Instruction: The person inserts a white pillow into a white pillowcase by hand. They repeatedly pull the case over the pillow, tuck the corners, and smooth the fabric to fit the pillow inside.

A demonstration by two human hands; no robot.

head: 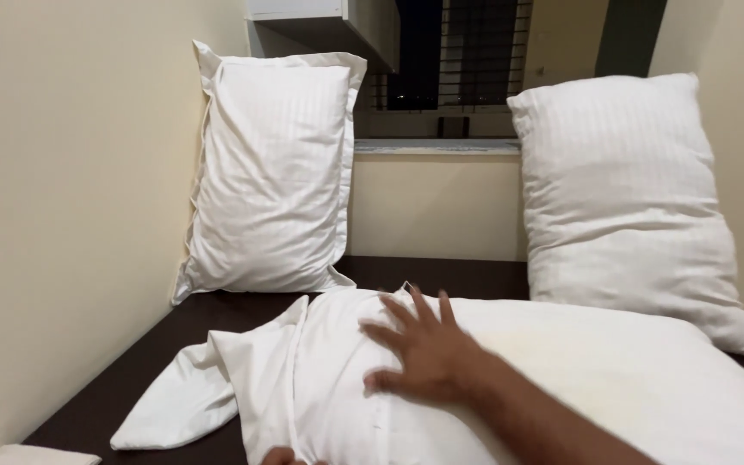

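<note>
The right hand (419, 349) lay flat with fingers spread, pressing on the pillow (561, 379) lying across the dark bed (131, 362), forearm reaching in from the lower right. Only the left hand's (282, 456) knuckles showed at the pillowcase (217, 379) edge; its grip could not be told.

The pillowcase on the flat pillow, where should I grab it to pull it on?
Probably grab the pillowcase by its loose bunched end, coming from the left. That part lies slack on the dark bed, free of the pillow, while the right hand presses the covered part.
</note>
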